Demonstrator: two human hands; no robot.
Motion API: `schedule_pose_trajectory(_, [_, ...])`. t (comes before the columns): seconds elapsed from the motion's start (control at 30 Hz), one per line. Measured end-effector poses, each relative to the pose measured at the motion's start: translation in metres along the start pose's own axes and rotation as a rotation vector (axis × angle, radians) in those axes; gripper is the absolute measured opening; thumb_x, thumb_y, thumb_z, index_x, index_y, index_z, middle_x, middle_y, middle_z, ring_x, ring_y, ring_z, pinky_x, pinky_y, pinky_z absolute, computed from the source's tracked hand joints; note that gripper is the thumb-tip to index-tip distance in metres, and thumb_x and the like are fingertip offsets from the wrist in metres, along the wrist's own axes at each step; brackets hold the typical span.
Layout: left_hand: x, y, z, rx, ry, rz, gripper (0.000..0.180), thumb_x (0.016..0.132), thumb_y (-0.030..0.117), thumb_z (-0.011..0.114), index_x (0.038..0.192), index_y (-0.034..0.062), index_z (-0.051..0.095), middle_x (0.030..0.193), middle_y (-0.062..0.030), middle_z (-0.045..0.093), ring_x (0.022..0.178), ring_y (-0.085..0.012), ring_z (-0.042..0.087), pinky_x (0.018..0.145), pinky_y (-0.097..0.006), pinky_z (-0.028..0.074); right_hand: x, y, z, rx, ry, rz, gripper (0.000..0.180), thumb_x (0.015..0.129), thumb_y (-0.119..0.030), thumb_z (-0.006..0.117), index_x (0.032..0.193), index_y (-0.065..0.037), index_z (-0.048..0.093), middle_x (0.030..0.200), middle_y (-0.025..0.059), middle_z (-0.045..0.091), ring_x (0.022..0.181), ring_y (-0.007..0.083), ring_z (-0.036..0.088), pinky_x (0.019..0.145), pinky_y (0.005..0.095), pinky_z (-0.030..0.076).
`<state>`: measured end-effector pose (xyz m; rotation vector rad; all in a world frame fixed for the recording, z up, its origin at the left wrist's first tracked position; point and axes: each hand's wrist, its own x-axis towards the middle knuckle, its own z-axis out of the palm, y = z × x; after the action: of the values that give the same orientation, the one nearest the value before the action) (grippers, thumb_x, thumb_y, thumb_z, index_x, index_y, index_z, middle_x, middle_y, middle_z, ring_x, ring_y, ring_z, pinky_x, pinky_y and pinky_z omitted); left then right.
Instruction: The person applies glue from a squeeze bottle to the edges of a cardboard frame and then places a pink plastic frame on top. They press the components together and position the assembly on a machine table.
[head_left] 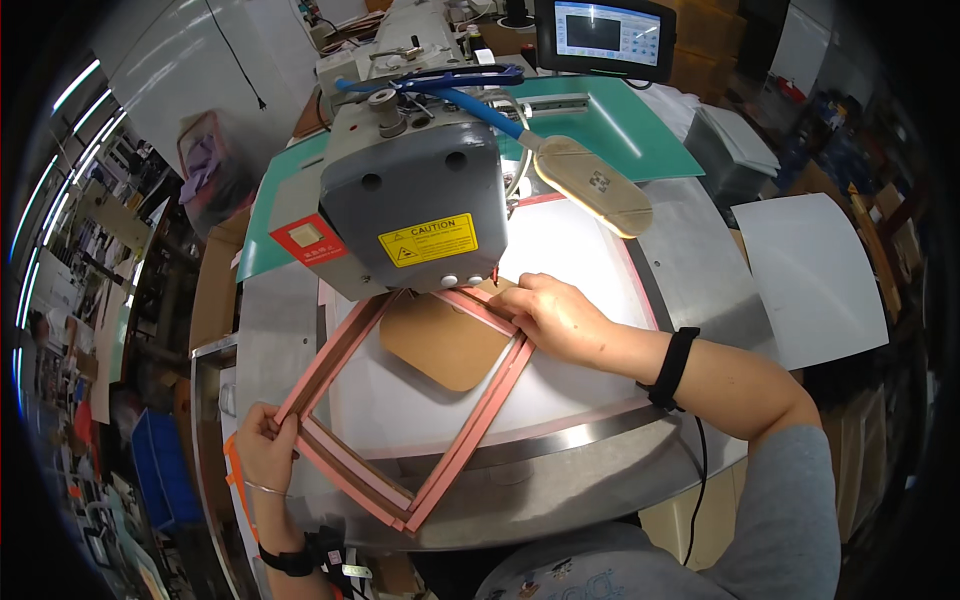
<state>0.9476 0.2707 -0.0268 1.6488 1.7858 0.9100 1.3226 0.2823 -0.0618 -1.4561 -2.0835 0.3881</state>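
A pink rectangular frame is held at a slant over the steel machine table, with one corner toward me. My left hand grips its left corner, thumb on top. At the frame's far right bar, close under the machine head, my right hand is closed on it, its fingertips partly hidden. Through the frame's opening shows a brown panel with rounded corners, lying on a white sheet. The grey sewing machine head stands just beyond the frame and hides its far corner.
A work lamp on a blue flexible arm reaches over from behind the head. Behind it are a green board and a control screen. White sheets rest at the right. A blue bin stands low at the left.
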Motion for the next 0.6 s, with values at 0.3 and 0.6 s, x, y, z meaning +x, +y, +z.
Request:
schedule_pose_trajectory(0.3, [0.025, 0.005, 0.021, 0.012, -0.028, 0.037, 0.010, 0.077, 0.009, 0.060, 0.077, 0.0001, 0.055, 0.056, 0.0000, 0.049, 0.046, -0.0049, 0.048, 0.039, -0.020, 0.040, -0.003, 0.006, -0.014, -0.038, 0.050, 0.084, 0.021, 0.072, -0.001, 0.058, 0.091, -0.008, 0.060, 0.074, 0.0075, 0.049, 0.073, 0.0261, 0.053, 0.068, 0.0365, 0.046])
schedule_pose_trajectory(0.6, [0.049, 0.018, 0.058, -0.045, -0.081, 0.108, 0.016, 0.080, 0.012, 0.058, 0.090, -0.0011, 0.059, 0.061, -0.0025, 0.052, 0.049, -0.0076, 0.051, 0.043, -0.022, 0.042, -0.024, 0.020, -0.036, -0.008, 0.049, 0.174, 0.029, 0.073, 0.000, 0.054, 0.098, -0.010, 0.062, 0.075, 0.0105, 0.050, 0.072, 0.0266, 0.054, 0.066, 0.0351, 0.045])
